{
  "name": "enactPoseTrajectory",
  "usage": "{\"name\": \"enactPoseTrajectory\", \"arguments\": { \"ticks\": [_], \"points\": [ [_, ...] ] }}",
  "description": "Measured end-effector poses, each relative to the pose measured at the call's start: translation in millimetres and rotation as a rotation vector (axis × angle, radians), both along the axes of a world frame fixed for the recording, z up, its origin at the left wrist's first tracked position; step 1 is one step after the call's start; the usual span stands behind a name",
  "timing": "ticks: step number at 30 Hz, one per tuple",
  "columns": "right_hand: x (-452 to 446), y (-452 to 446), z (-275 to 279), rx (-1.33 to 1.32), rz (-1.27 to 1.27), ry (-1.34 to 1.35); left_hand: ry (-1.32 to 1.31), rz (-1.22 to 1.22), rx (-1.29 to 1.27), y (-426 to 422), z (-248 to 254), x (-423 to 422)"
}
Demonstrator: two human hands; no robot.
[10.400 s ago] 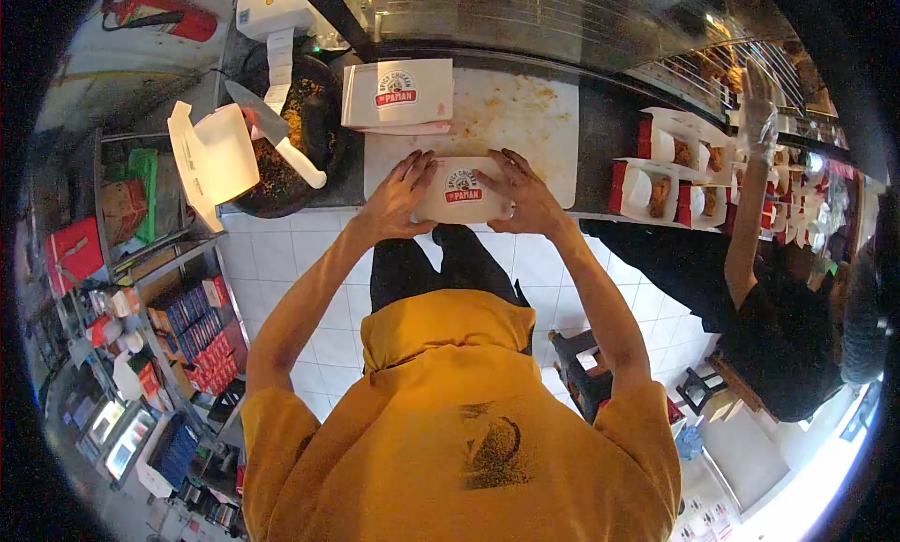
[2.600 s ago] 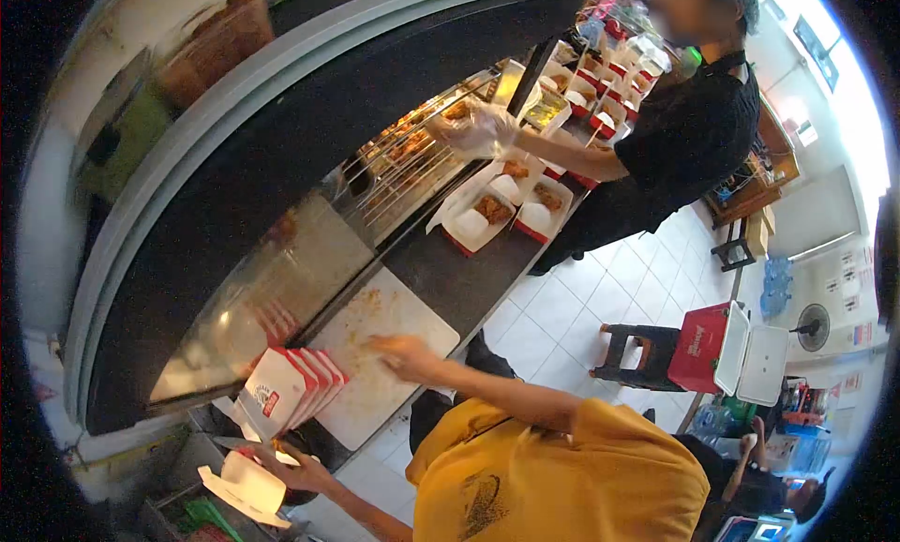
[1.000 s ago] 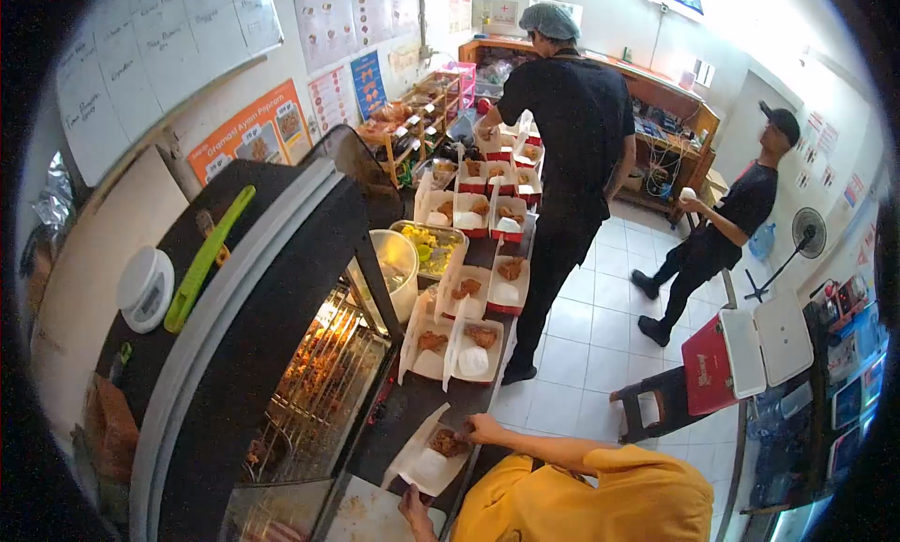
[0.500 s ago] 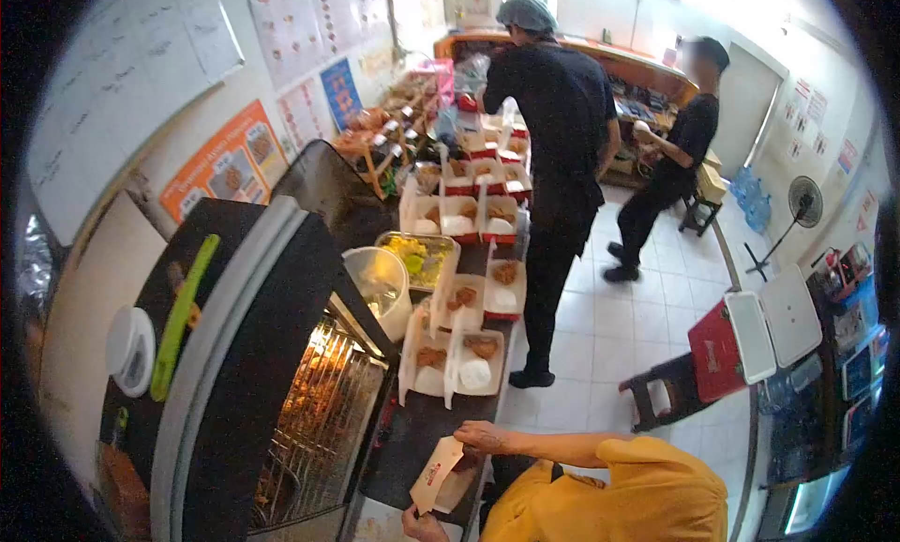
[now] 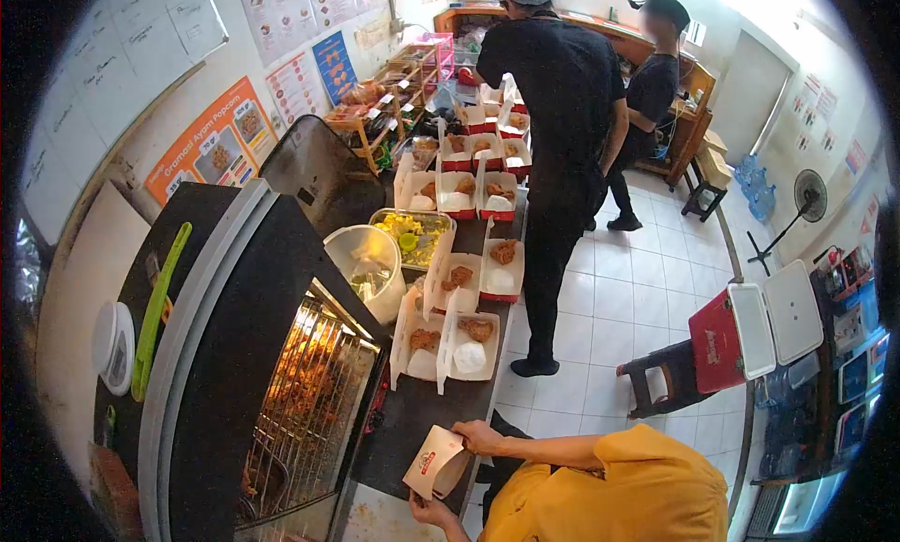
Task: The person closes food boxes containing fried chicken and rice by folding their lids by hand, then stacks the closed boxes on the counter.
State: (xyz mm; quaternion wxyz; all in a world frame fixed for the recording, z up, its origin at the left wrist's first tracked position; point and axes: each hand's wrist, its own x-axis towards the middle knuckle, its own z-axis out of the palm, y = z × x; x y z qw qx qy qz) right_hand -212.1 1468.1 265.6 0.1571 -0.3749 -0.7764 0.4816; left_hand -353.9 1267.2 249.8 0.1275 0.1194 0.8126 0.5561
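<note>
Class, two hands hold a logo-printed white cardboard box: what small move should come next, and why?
Probably press the logo-printed white cardboard lid down fully: the right hand and left hand hold opposite ends, and the lid appears bowed rather than flat.

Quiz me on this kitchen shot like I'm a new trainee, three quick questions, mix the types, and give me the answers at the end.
1. Multiple choice: what are the person's right hand and left hand both holding?
A) The lime-green utensil
B) A printed carton
C) The digital scale

2. True or false: the red cool box stands with its lid open.

3. Fill in the blank: the metal tray of yellow-green food sits right beside a round, whitish ____.

Key: 1. B; 2. True; 3. tub
</note>
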Motion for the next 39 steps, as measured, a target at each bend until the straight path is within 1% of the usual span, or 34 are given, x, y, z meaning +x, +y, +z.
{"name": "enactPoseTrajectory", "arguments": {
  "ticks": [1,3,4,5,6,7,8,9,10,11,12,13,14,15,18,19,20,21,22,24,25,26,28,29,30,31,32,33,34,35,36,37,38,39],
  "points": [
    [-1,0,-3,0.050,0.021,0.014,-0.009,-0.002,0.024,-1,-4,4],
    [-3,5,-8,0.156,0.067,0.034,-0.174,-0.069,0.092,-4,8,6],
    [-4,13,-8,0.112,0.115,-0.044,-0.254,-0.101,0.135,-3,18,5],
    [-5,24,-4,0.069,0.164,-0.123,-0.425,-0.142,0.318,-2,40,3],
    [-7,29,-7,0.023,0.212,-0.203,-0.467,-0.096,0.276,-1,36,-2],
    [-15,38,-26,-0.203,0.134,-0.201,-0.508,-0.050,0.233,-1,30,-9],
    [-19,37,-12,-0.267,0.106,-0.278,-0.548,-0.004,0.189,-1,22,-17],
    [-24,38,22,-0.328,0.079,-0.354,-0.587,0.044,0.147,-1,14,-24],
    [-27,38,43,-0.386,0.052,-0.430,-0.495,-0.015,0.047,-3,2,-30],
    [-25,32,37,-0.277,0.127,-0.373,-0.404,-0.076,-0.053,-6,-16,-35],
    [-24,25,32,-0.170,0.113,-0.359,-0.313,-0.139,-0.153,-6,-31,-34],
    [-24,17,21,-0.062,0.095,-0.344,-0.298,-0.098,-0.142,-4,-41,-27],
    [-23,6,1,0.044,0.073,-0.326,-0.280,-0.061,-0.133,-2,-49,-22],
    [-23,2,-73,0.210,0.110,-0.230,-0.261,-0.026,-0.124,1,-51,-19],
    [-20,0,-51,0.341,0.192,-0.178,0.000,-0.106,-0.023,5,-34,-7],
    [-17,-1,-42,0.355,0.260,-0.258,0.002,-0.140,-0.088,-3,-26,-3],
    [-14,-1,-35,0.362,0.217,-0.228,0.006,-0.176,-0.147,-5,-16,-4],
    [-13,-1,-42,0.416,0.306,-0.241,0.019,-0.213,-0.191,-2,-12,-6],
    [-15,6,-40,0.482,0.390,-0.249,0.097,-0.222,-0.184,-1,-17,-10],
    [-22,12,-72,0.497,0.347,-0.214,0.260,-0.236,-0.174,1,-29,-20],
    [-23,11,-81,0.497,0.330,-0.198,0.240,-0.210,-0.125,11,-36,-23],
    [-22,8,-61,0.386,0.305,-0.254,0.214,-0.180,-0.086,11,-41,-21],
    [-23,8,8,0.170,0.265,-0.364,0.161,-0.127,-0.027,15,-50,-25],
    [-29,12,4,0.046,0.173,-0.413,0.110,-0.125,-0.007,18,-53,-30],
    [-36,24,-59,0.179,0.180,-0.401,0.056,-0.121,0.025,22,-58,-34],
    [-31,21,-26,0.237,0.259,-0.312,0.000,-0.114,0.059,25,-67,-39],
    [-37,35,-100,0.246,0.174,-0.441,-0.068,-0.104,0.103,27,-71,-42],
    [-37,59,-134,0.176,0.390,-0.493,-0.159,-0.094,0.145,33,-76,-42],
    [-35,26,-29,0.304,0.387,-0.601,-0.267,-0.080,0.184,33,-84,-41],
    [-39,40,-29,0.175,0.357,-0.598,-0.376,-0.073,0.211,31,-87,-36],
    [-32,43,-47,0.028,0.324,-0.605,-0.457,-0.068,0.240,29,-88,-34],
    [-30,50,-70,0.061,0.288,-0.575,-0.485,-0.065,0.271,27,-94,-33],
    [-21,49,-89,0.079,0.250,-0.551,-0.270,-0.121,0.307,28,-121,-35],
    [-12,39,-87,0.306,0.254,-0.317,-0.051,-0.161,0.341,30,-148,-37]
  ]
}}
